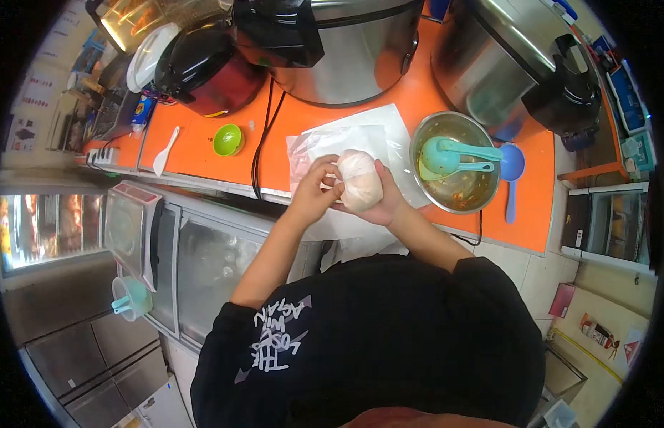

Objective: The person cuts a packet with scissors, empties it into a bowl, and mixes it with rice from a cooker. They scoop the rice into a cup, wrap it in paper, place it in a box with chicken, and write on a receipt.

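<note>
A rounded white bundle (360, 180), apparently wrapped in thin plastic, sits between my two hands above the near edge of the orange counter. My right hand (390, 203) cups it from the right and below, with the thumb along its side. On the other side, my left hand (320, 187) has its fingers curled and pinched against the bundle. What exactly is inside the wrapping I cannot make out. Beneath the hands lie white paper sheets (396, 135) and a clear plastic sheet or bag (300, 151).
To the right, a steel bowl (457, 202) holds turquoise scoops (446, 151); a blue ladle (512, 167) lies beside it. Large cookers (353, 53) line the back. A green bowl (228, 140), black cable (258, 153) and white rice paddle (165, 153) are left.
</note>
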A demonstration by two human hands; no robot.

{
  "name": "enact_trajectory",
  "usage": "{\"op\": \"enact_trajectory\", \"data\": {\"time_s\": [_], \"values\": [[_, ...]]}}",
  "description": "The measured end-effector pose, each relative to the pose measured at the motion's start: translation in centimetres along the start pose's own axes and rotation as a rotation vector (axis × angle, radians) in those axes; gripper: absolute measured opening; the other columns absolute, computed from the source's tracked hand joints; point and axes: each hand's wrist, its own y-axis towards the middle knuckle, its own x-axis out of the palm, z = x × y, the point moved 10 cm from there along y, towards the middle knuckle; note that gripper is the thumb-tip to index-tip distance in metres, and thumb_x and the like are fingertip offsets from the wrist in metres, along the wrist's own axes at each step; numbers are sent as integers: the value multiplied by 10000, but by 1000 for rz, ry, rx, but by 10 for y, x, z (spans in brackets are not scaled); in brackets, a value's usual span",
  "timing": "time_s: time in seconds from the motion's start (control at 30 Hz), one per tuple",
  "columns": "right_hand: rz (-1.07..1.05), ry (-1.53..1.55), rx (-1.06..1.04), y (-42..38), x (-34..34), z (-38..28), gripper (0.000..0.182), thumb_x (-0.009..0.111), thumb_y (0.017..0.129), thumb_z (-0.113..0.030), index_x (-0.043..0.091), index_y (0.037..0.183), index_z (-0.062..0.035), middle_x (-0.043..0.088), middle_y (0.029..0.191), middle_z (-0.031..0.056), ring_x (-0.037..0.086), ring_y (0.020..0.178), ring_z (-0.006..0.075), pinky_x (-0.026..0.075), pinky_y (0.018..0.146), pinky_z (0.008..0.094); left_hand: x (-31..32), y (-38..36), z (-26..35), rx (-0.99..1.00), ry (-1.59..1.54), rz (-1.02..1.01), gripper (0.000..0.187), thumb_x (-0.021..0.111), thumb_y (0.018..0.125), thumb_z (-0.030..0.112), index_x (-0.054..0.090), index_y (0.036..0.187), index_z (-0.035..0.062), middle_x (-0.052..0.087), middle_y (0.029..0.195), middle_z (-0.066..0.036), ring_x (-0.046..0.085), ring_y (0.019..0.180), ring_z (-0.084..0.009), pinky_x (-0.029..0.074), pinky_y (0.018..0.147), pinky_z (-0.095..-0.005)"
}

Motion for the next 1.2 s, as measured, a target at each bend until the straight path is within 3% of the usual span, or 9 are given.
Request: {"op": "enact_trajectory", "data": {"time_s": [0.17, 0.27, 0.37, 0.57, 0.67, 0.77, 0.8, 1.03, 1.2], "values": [[326, -791, -32, -15, -28, -22, 525, 420, 878, -429, 375, 1197, -14, 462, 1153, 140, 495, 1004, 221, 402, 870, 361, 34, -48, -49, -606, -459, 29, 378, 585, 801, 243, 472, 1101, 42, 498, 1084, -63, 483, 974, -162, 411, 759, -265], [423, -804, 1, -21, -37, -19, 580, 483, 847, -470, 407, 1120, 37, 481, 1096, 178, 480, 1016, 230, 407, 825, 342, 33, -64, -41, -603, -477, 201, 442, 566, 815, 293, 443, 1165, 52, 538, 1056, -50, 528, 900, -146, 435, 689, -266], [448, -1459, -96, -45, -2, -58, 593, 510, 836, -466, 397, 1143, 29, 487, 1079, 164, 478, 1003, 221, 419, 806, 349, 35, -76, -39, -636, -508, 303, 451, 584, 802, 306, 452, 1148, 48, 556, 1009, -50, 538, 848, -129, 451, 654, -270], [331, -664, 96, -83, -40, -19, 516, 448, 878, -405, 377, 1246, -49, 499, 1151, 131, 495, 1045, 219, 399, 895, 367, 91, -75, -15, -596, -114, -15, 534, 549, 818, 408, 445, 1136, -8, 571, 977, -91, 522, 784, -149, 446, 687, -266], [371, -319, -10, -133, -63, -29, 502, 421, 887, -398, 376, 1246, -50, 502, 1158, 116, 509, 1040, 236, 412, 892, 387, 92, -62, -37, -550, 24, -297, 603, 527, 802, 452, 397, 1248, 68, 505, 1168, -132, 520, 945, -237, 415, 830, -367], [482, -230, -145, -192, -76, -42, 499, 407, 886, -412, 409, 1217, -39, 518, 1146, 100, 526, 1022, 237, 424, 877, 391, 92, -40, -71, -290, 1160, -305, 609, 514, 781, 461, 367, 1303, 184, 343, 1342, -138, 402, 1144, -344, 314, 924, -503], [477, -211, -159, -210, -78, -45, 507, 410, 882, -419, 408, 1217, -38, 517, 1148, 101, 525, 1024, 234, 424, 877, 391, 99, -37, -78, -354, 1099, -282, 563, 523, 769, 421, 397, 1283, 228, 237, 1393, -159, 243, 1251, -399, 243, 935, -587], [569, -115, -363, -344, -103, -80, 515, 382, 896, -399, 350, 1261, -38, 469, 1218, 114, 480, 1098, 255, 396, 914, 432, 169, 31, -95, -367, 1241, -223, 599, 524, 758, 377, 362, 1306, 199, 189, 1411, -155, 202, 1270, -393, 208, 961, -582], [670, -140, -423, -445, -135, -124, 546, 329, 894, -451, 364, 1249, -38, 477, 1186, 126, 492, 1054, 280, 402, 889, 429, 142, 33, -89, -444, 1293, 23, 598, 556, 727, 380, 401, 1273, 192, 212, 1412, -115, 173, 1292, -345, 184, 969, -589]]}}
